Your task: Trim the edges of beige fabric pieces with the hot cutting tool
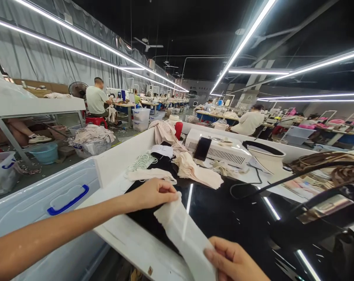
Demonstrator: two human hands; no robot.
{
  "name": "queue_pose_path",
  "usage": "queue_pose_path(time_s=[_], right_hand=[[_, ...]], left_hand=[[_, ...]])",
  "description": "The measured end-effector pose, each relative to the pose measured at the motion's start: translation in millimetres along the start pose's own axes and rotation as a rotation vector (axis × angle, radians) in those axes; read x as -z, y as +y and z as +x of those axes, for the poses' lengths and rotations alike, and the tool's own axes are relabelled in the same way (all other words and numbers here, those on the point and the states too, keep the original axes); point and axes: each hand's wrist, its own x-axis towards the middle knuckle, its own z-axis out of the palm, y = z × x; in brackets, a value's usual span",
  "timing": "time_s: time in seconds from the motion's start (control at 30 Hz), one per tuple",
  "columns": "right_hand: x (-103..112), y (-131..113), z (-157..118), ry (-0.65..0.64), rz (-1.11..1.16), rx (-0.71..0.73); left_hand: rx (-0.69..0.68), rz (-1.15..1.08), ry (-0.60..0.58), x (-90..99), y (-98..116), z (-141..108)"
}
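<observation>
My left hand pinches the upper end of a pale fabric strip between thumb and fingers. Lower right, my right hand grips the same strip farther down, with the thumb on top. The strip slants between both hands over the near edge of the glossy black work surface; its lower end leaves the frame. Beyond the hands lie a stack of cream fabric pieces and a single light strip.
A black phone leans on a white vented machine. Green cord lies at the back left. A large bin with a blue handle stands left. A dark machine arm juts in at right. Seated people work farther back.
</observation>
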Motion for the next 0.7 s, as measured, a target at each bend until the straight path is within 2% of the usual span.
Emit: queue_pose_path(time_s=[0.1, 0.13, 0.23, 0.33, 0.43, 0.53, 0.7], right_hand=[[21, -17, 11, 0.233, -0.019, 0.037], [28, -25, 17, 0.346, -0.024, 0.092], [51, -52, 40, 0.698, -0.071, 0.381], [80, -77, 71, 0.962, -0.106, 0.542], [108, -87, 103, 1.193, -0.239, 0.64], [128, -76, 128, 1.193, -0.402, 0.666], [139, -37, 152, 0.959, -0.631, 0.622]], left_hand=[[-0.012, 0.031, 0.032, 17.8, -3, 29], [-0.018, 0.038, 0.042, 22.9, -2, 42], [-0.07, 0.064, 0.081, 35.4, 7, 90], [-0.19, 0.089, 0.131, 42.3, 19, 142], [-0.305, 0.152, 0.172, 41.9, 18, 179], [-0.336, 0.25, 0.171, 33.9, -4, 194], [-0.251, 0.376, 0.101, 21.5, -53, 191]])
